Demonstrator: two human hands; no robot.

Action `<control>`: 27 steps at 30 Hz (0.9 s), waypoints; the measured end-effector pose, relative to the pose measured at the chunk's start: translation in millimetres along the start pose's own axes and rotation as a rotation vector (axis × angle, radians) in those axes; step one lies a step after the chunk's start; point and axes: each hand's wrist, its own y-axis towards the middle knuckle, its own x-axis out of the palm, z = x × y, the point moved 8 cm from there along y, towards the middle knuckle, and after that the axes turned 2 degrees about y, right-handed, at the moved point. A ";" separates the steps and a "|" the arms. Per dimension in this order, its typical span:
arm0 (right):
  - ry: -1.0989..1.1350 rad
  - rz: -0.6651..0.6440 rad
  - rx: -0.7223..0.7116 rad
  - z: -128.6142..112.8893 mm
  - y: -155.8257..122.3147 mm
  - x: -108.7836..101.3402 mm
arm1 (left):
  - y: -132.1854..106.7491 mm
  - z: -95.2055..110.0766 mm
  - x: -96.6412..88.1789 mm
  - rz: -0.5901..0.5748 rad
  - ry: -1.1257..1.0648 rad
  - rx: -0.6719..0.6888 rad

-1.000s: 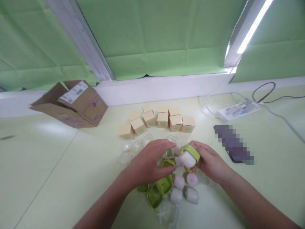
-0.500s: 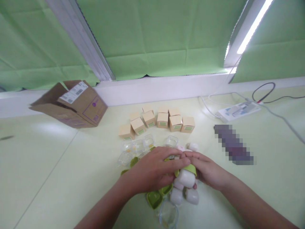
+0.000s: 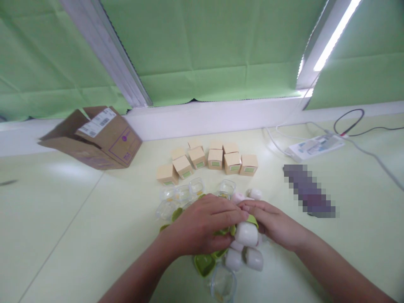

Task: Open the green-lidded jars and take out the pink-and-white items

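Observation:
My left hand (image 3: 211, 225) and my right hand (image 3: 276, 221) meet over a small white cup-like piece (image 3: 246, 234) with a green band (image 3: 252, 220) along its upper side. Both hands have their fingers closed on it, and the fingertips partly cover the band. Just below lie more white rounded pieces (image 3: 254, 259), with a pink-white one (image 3: 239, 198) beyond the fingers. Green cup-shaped parts (image 3: 204, 264) lie under and around my left hand, some of them hidden by it. Nearest me is a clear plastic cover (image 3: 223, 285).
Several clear plastic covers (image 3: 182, 193) lie beyond my left hand. Behind them, several small tan boxes (image 3: 215, 159) stand in an arc. A large open carton (image 3: 121, 143) is at the left by the wall. To the right are a power strip (image 3: 315, 147) with cables and a pixelated dark object (image 3: 307, 191).
My right hand's fingers have shifted slightly around the green band, and the white piece has tipped or moved up a little. My left hand stays almost in place.

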 end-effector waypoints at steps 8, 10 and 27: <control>-0.179 -0.002 -0.099 -17.7 -2.0 0.7 | -4.9 -19.1 -1.8 0.031 -0.162 -0.172; -0.284 0.015 -0.145 -23.7 -2.3 -0.8 | -5.9 -22.7 -3.3 0.062 -0.165 -0.207; -0.920 0.145 -0.709 -60.5 -23.5 12.9 | -3.5 -30.6 1.5 0.058 -0.085 -0.348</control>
